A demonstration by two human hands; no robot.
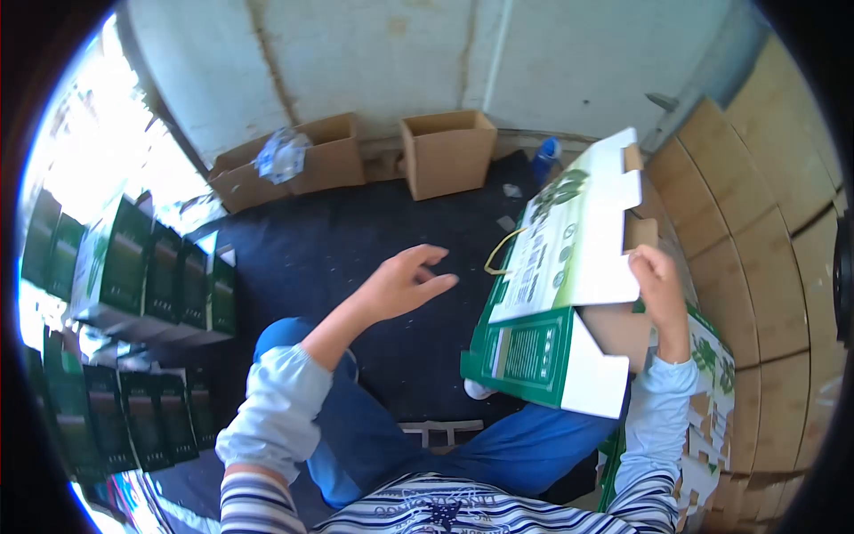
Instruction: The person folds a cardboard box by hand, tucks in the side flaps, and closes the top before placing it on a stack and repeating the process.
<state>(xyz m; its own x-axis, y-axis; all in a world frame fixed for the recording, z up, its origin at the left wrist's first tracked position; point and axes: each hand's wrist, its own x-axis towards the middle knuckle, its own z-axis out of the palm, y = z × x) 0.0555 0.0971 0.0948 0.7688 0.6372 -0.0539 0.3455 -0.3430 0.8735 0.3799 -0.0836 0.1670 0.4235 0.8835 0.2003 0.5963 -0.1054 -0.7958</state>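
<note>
A pale wall [400, 62] spans the scene beyond a green-and-white carton [551, 258], and a dark floor covering [382, 222] stretches out to the carton's left. Brown cartons [774, 267] stand stacked high to its right. Well to its left, green cartons [133, 267] are lined up in 2 rows, 1 nearer the wearer than the other. Just below the carton are the blue trousers [534, 445] of the seated person, dressed in a striped shirt [427, 507] and pale blue sleeve covers.

The green-and-white carton itself sits tilted over the person's right leg, its leaf-printed white panel upward, its text-covered green side toward the wearer and its flapped end open to the right; whether it rests on the leg cannot be told. Beyond it, open brown boxes [449, 165] stand along the wall. To its lower right, leaf-printed cardboard [712, 365] shows behind the right forearm.

The right-hand grip [660, 280] is closed on a flap at the carton's open end. The left-hand grip [405, 283] is empty and wide, thumb and fingers parted, to the carton's left and clear of it. Crumpled plastic [283, 156] lies on a box far to the carton's upper left; a blue bottle-like object [545, 160] stands just behind it. Smallest of all, 1 yellow cord loop [503, 254] sticks out from its left side.
</note>
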